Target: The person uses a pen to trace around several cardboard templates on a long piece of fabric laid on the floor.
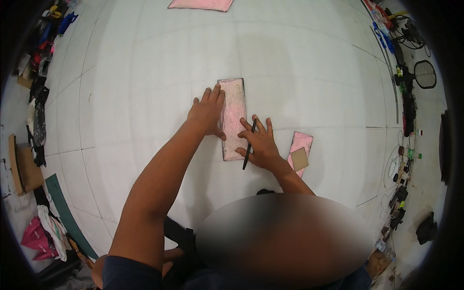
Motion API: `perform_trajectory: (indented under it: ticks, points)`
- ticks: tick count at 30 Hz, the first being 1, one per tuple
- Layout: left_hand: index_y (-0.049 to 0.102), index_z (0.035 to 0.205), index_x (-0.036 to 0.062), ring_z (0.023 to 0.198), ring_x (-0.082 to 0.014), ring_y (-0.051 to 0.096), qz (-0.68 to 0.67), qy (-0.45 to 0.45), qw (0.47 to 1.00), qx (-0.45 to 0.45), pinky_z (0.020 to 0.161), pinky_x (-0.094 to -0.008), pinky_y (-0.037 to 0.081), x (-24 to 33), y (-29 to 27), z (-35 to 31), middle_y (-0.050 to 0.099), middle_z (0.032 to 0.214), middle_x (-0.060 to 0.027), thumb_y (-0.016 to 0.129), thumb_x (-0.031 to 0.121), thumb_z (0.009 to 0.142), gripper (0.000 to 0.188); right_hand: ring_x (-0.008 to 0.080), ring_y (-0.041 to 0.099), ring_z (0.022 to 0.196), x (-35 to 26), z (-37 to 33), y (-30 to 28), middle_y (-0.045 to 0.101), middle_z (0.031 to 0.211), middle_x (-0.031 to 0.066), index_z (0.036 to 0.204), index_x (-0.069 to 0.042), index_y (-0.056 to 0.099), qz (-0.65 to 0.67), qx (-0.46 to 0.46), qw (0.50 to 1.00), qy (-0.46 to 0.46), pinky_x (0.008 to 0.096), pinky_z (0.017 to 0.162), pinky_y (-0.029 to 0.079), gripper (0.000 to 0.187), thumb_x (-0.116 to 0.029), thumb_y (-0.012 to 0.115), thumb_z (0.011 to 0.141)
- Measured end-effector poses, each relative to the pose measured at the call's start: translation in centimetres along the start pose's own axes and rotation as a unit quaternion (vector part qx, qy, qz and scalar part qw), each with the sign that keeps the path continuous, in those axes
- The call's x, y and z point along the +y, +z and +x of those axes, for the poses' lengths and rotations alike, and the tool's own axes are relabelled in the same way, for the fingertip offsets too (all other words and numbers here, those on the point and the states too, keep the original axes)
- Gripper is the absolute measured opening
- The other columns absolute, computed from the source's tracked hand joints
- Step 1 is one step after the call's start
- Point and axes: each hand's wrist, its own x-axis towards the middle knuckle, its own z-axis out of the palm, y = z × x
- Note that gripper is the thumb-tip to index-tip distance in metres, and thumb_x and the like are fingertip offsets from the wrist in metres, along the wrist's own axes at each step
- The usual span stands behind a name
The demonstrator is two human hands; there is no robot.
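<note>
A long pink rectangular piece (233,104) with a wrinkled surface and dark edges lies on the white floor in front of me. My left hand (209,112) rests along its left edge, fingers stretched out and thumb apart, with nothing gripped. On the right side, my right hand (261,146) holds a slim black pen (249,147) that slants between its fingers. The fingertips and thumb of that hand touch the right edge of the pink piece. To the right lies a smaller pink strip (303,140), with a brown square piece (299,159) on top of it.
Another pink piece (202,4) lies at the far edge of view. Along the left wall are bags, a cardboard box (30,169) and a green strip (67,212). Cables, tools and a racket-shaped mesh object (425,74) line the right side.
</note>
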Motion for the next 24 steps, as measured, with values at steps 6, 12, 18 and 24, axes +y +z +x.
perform_trajectory:
  ticks: [6,12,18,24]
  points:
    - [0.017,0.168,0.022,0.159,-0.0402,0.021,0.011,-0.001,1.0,-0.028,0.119,-0.0616,0.038,0.8,-0.9,-0.1,0.015,0.174,-0.0186,0.101,0.053,0.054,0.145,0.0457,0.036,0.151,0.1,-0.2,0.0,0.049,0.16,0.0102,0.118,-0.013,0.063,-0.02,0.001,1.0,-0.002,0.0724,0.122,0.015,0.043,-0.035,0.083,0.087]
    - [0.016,0.168,0.0162,0.161,-0.0398,0.015,0.054,-0.002,0.998,-0.039,0.122,-0.0609,0.034,1.8,-1.3,0.3,0.014,0.174,-0.0197,0.101,0.051,0.053,0.147,0.0465,0.034,0.151,0.1,-0.1,-0.1,0.048,0.161,0.0106,0.122,-0.012,0.061,-0.014,-0.012,1.0,0.006,0.0725,0.122,0.014,0.044,-0.037,0.079,0.091]
    - [0.015,0.162,-0.0064,0.16,-0.0416,0.018,0.048,0.037,0.996,-0.06,0.128,-0.0462,0.029,2.7,-0.4,2.0,0.01,0.172,-0.0295,0.103,0.036,0.053,0.146,0.0459,0.034,0.151,0.1,-0.1,0.2,0.048,0.16,0.0113,0.122,-0.011,0.06,-0.015,0.009,1.0,-0.002,0.072,0.122,0.014,0.045,-0.036,0.08,0.09]
    - [0.017,0.159,-0.0095,0.158,-0.0445,0.023,-0.001,0.069,0.997,-0.018,0.127,-0.0422,0.033,1.7,0.1,1.9,0.012,0.169,-0.0348,0.104,0.031,0.053,0.143,0.0454,0.036,0.15,0.2,-0.2,0.0,0.048,0.16,0.0118,0.123,-0.01,0.059,-0.015,0.008,1.0,-0.001,0.0716,0.122,0.016,0.047,-0.034,0.081,0.088]
